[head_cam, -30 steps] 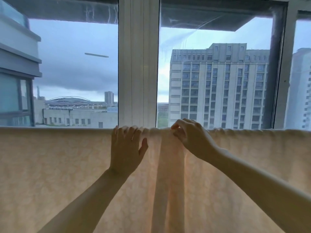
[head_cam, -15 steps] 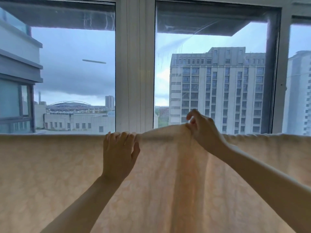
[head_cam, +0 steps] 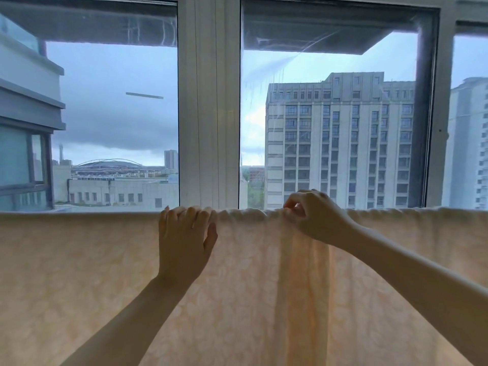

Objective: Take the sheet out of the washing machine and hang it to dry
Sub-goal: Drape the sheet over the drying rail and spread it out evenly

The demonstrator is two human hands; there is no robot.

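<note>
**A:** What is in front of the person?

**B:** A pale peach, faintly patterned cotton-looking sheet [head_cam: 79, 273] hangs across the whole width of the view. Its top edge is folded over some line or rail that the cloth hides. Behind it rises a white window post [head_cam: 208, 101] between two panes, with grey sky and tall buildings beyond.

**A:** Where are the hands?

**B:** Both are at the sheet's top edge, just below the foot of the window post. The left hand [head_cam: 183, 241] lies flat against the cloth directly under the post, fingers side by side and curled over the edge, thumb slightly apart. The right hand [head_cam: 314, 215] is a little to the right of the post, thumb and fingertips pinching a bunched bit of the top edge.

**A:** Is the cloth smooth?

**B:** Left of the post, yes. Beneath the right hand a band of deeper folds runs straight down, and the edge further right is puckered.

**A:** So which step is this?

**B:** It looks like the last one: the sheet is out of the machine and hung, and it is being evened out.

**A:** And next?

**B:** Probably the left hand anchors while the right draws the gathered cloth sideways, away from the post, gently enough not to drag the sheet off.
</note>
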